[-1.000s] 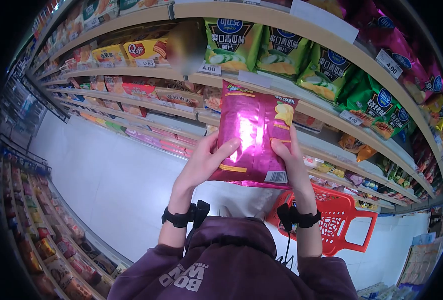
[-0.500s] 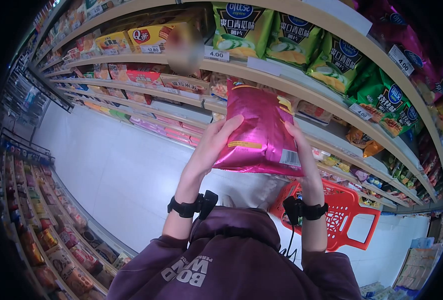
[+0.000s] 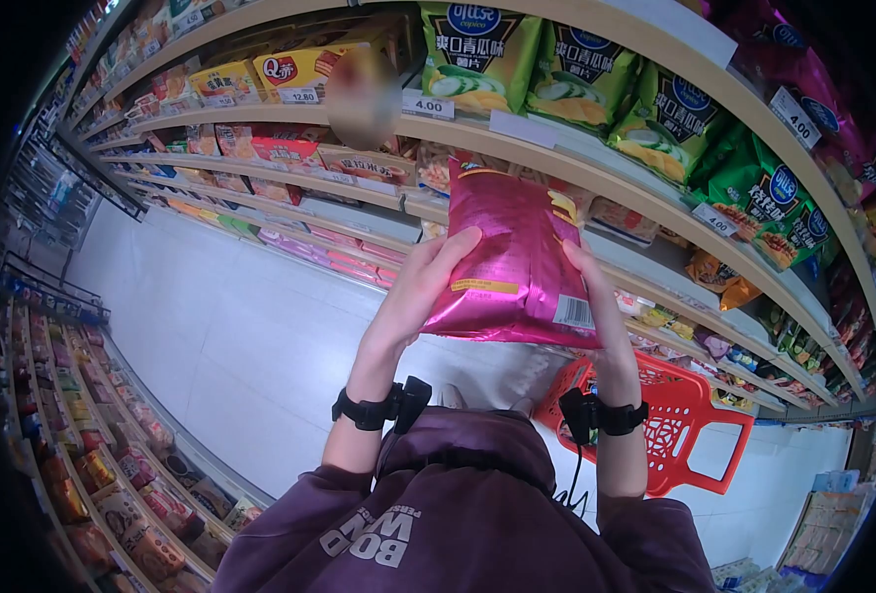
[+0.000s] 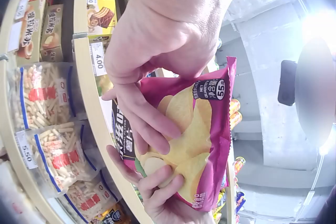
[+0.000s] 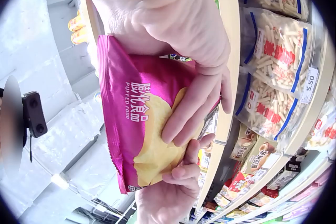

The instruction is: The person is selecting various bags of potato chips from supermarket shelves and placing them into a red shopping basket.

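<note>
A magenta bag of potato chips (image 3: 517, 262) is held in both hands in front of the body, its back with seam and barcode turned up toward the head. The left hand (image 3: 420, 282) grips its left side, thumb lying on the back face. On the opposite side the right hand (image 3: 601, 296) holds it the same way. Seen from the left wrist, the fingers (image 4: 152, 124) spread under the printed front of the chip bag (image 4: 191, 113). The right wrist view shows the right fingers (image 5: 191, 111) across the pictured chips, close to the left fingertips.
Shelves curve across the front, with green chip bags (image 3: 477, 64), yellow boxes (image 3: 294, 74) and price tags. A red shopping basket (image 3: 690, 395) stands on the floor at the right. Another snack shelf (image 3: 126, 474) lines the left, across the pale floor (image 3: 230, 296).
Over the first half second the chip bag tilted, its lower edge rising and the bright glare fading, while the hands kept hold. Since then it has stayed almost still.
</note>
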Available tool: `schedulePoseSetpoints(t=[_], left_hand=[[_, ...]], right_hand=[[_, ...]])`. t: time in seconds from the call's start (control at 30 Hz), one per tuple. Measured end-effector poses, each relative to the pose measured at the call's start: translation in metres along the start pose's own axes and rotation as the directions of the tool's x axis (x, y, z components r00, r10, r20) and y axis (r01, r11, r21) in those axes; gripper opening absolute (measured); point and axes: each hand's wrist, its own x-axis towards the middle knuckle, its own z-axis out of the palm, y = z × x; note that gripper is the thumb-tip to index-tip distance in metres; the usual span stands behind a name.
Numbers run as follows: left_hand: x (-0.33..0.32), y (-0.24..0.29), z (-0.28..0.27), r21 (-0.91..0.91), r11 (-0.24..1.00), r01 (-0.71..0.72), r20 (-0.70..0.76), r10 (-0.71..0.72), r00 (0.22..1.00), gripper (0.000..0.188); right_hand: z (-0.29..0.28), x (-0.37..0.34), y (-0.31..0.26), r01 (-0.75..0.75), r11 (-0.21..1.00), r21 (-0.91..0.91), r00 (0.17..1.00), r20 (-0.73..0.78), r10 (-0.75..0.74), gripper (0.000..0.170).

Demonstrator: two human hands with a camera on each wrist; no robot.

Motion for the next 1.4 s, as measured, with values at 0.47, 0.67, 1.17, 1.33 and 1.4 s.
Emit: schedulePoseSetpoints(t=[0.47,0.67,1.17,1.33,1.4], left_hand=[[-0.001,0.007,-0.007,0.127,0.992,0.007,0.262,-0.04,0.964,0.061],[-0.004,0.008,-0.01,0.123,0.991,-0.057,0.238,0.026,0.971,0.07],[0.003,-0.014,-0.007,0.411,0.872,-0.266,-0.142,0.35,0.926,0.072],[-0.007,-0.011,0.01,0.68,0.607,-0.412,0.037,0.533,0.845,0.076],[-0.01,-0.008,0.008,0.643,0.611,-0.462,0.113,0.521,0.846,0.072]], right_hand=[[0.0,-0.006,0.003,0.121,0.993,-0.006,0.981,0.154,-0.119,0.065],[-0.008,-0.001,0.012,0.182,0.983,-0.021,0.961,0.217,-0.174,0.074],[0.006,0.002,0.018,0.348,0.733,-0.584,0.92,0.061,-0.387,0.078],[0.031,-0.009,0.033,0.462,0.688,-0.56,0.874,0.154,-0.461,0.091],[0.025,-0.007,0.037,0.39,0.793,-0.468,0.914,0.091,-0.396,0.086]])
